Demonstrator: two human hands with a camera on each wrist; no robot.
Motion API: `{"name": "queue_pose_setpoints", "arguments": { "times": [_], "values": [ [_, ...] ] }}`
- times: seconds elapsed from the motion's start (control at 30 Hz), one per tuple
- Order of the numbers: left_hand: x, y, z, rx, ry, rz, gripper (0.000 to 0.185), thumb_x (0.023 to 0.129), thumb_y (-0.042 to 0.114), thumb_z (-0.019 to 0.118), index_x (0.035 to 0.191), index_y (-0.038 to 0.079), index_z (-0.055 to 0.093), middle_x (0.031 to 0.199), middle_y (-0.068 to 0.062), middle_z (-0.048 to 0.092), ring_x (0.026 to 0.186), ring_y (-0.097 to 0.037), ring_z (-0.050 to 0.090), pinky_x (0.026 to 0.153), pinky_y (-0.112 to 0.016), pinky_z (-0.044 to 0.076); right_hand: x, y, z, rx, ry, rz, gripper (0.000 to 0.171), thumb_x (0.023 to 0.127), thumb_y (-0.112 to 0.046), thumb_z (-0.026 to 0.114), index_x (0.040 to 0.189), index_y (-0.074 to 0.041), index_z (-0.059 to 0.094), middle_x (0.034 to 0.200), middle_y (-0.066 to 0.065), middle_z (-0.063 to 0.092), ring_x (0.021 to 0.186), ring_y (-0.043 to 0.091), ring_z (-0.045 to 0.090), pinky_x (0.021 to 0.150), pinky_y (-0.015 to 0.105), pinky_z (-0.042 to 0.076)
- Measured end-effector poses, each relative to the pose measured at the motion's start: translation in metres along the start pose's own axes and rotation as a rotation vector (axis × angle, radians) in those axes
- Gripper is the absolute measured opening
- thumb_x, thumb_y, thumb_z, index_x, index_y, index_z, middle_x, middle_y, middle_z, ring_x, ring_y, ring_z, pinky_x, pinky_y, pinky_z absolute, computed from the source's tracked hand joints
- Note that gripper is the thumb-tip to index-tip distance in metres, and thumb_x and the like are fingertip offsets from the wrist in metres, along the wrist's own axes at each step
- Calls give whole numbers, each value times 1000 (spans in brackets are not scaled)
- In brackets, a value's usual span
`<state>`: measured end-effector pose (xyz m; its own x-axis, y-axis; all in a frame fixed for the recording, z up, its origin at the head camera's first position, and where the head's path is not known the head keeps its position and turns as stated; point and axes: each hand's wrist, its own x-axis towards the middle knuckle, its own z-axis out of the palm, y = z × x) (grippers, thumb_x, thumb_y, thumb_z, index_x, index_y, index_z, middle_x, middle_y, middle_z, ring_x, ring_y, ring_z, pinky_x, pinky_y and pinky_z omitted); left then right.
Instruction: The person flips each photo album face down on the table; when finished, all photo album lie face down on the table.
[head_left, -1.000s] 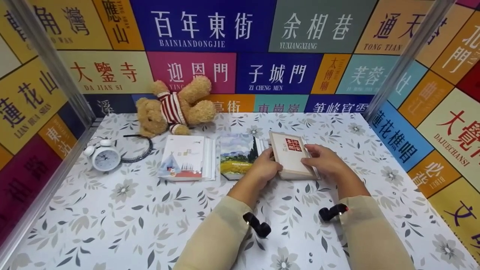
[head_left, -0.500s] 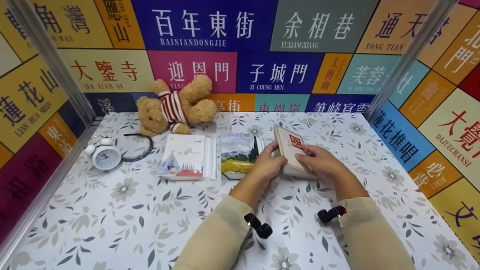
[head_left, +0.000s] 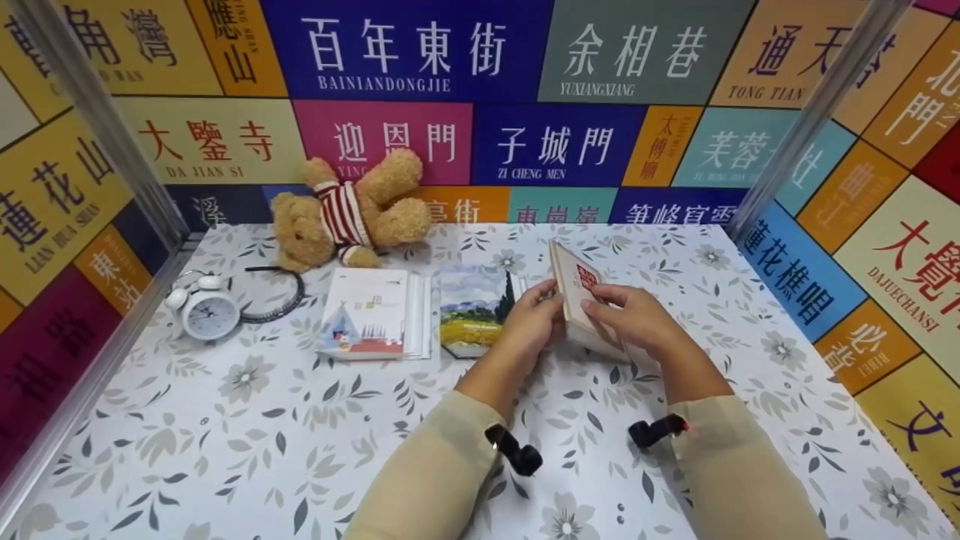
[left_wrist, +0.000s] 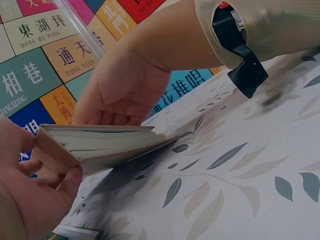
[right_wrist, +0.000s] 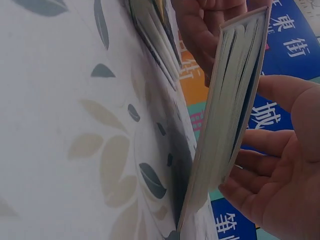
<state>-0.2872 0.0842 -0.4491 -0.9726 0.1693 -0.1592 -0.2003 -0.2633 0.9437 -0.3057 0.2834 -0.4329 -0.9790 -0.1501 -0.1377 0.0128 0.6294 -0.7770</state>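
Note:
A beige book (head_left: 576, 300) with a red square of characters on its cover is held tilted, its left side raised and its lower right edge close to the table. My left hand (head_left: 531, 322) grips the spine side, thumb near the bottom corner in the left wrist view. My right hand (head_left: 634, 315) holds the front cover, with thumb and fingers at its right part. Page edges (right_wrist: 225, 115) show between the covers in the right wrist view, with a narrow dark gap beneath the front cover. Just left lies an album with a landscape painting (head_left: 472, 307), partly behind my left hand.
A white album with a tent picture (head_left: 367, 315) lies further left. Beyond it are a white alarm clock (head_left: 210, 313), a dark coiled headband-like ring (head_left: 296, 296) and a teddy bear (head_left: 349, 214) against the back wall. Printed panels (head_left: 555, 146) enclose the patterned tabletop (head_left: 247, 450).
The book has tilted more steeply, its left side rising. My right hand has shifted left from the right edge further over the cover; my left hand stays at the spine.

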Motion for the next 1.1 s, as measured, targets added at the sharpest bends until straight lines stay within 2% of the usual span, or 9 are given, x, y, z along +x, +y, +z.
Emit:
{"name": "queue_pose_setpoints", "arguments": {
  "times": [0.13, 0.27, 0.43, 0.5, 0.67, 0.8, 0.97, 1.1],
  "values": [
    [0, 1, 2, -9, -9, 22, 57, 109, 25, 59, 161, 5, 46, 150, -16, 65, 131, -26, 69, 116, -40, 54, -4, -9, 3, 96, 17, -42, 67, 103, -49, 69, 159, -14, 53, 166, 15, 50, 156, 36, 43, 126, 54, 40],
    [-2, 4, 3, 3, -11, 56, 55, 110, 25, 59, 160, 7, 48, 162, -11, 55, 141, -25, 61, 121, -38, 49, -7, -16, 7, 233, 19, -112, 61, 107, -41, 66, 159, -14, 52, 164, 12, 53, 152, 31, 49, 124, 48, 44],
    [-4, 7, 5, -21, -14, 93, 51, 109, 26, 63, 158, 15, 54, 161, -8, 54, 131, -19, 65, 115, -36, 53, -9, -21, 10, 407, 10, -175, 63, 111, -38, 57, 166, -12, 40, 169, 14, 45, 156, 30, 45, 125, 48, 45],
    [-5, 7, 6, -14, -18, 118, 50, 108, 25, 63, 157, 18, 55, 162, -7, 53, 132, -19, 64, 113, -36, 54, -11, -25, 10, 466, 3, -170, 64, 113, -40, 53, 169, -15, 34, 170, 14, 41, 157, 32, 43, 121, 43, 50],
    [-7, 6, 7, 90, -29, 189, 51, 108, 26, 64, 158, 19, 55, 169, -3, 42, 151, -28, 51, 120, -39, 50, -15, -29, 8, 540, 10, -143, 63, 114, -45, 45, 171, -24, 28, 169, 17, 38, 155, 36, 43, 102, 25, 59],
    [-9, 5, 8, 124, -88, 204, 54, 109, 24, 61, 162, 18, 50, 174, -2, 35, 157, -28, 44, 126, -41, 44, -15, -27, 6, 564, 42, -151, 58, 116, -37, 43, 171, -22, 29, 173, 13, 35, 156, 34, 42, 98, 23, 60],
    [-8, 1, 8, 122, -165, 172, 53, 110, 23, 58, 162, 19, 48, 175, -4, 34, 160, -28, 39, 127, -42, 43, -12, -26, 0, 595, 129, -145, 59, 111, -19, 40, 169, -17, 33, 176, 9, 32, 148, 28, 48, 95, 22, 61],
    [-7, -6, 7, 116, -170, 89, 51, 110, 25, 60, 160, 21, 51, 173, -6, 37, 151, -28, 50, 121, -45, 49, -10, -23, -3, 586, 183, -89, 65, 104, -11, 38, 168, -16, 36, 175, 11, 34, 139, 25, 53, 92, 19, 61]
  ]
}}
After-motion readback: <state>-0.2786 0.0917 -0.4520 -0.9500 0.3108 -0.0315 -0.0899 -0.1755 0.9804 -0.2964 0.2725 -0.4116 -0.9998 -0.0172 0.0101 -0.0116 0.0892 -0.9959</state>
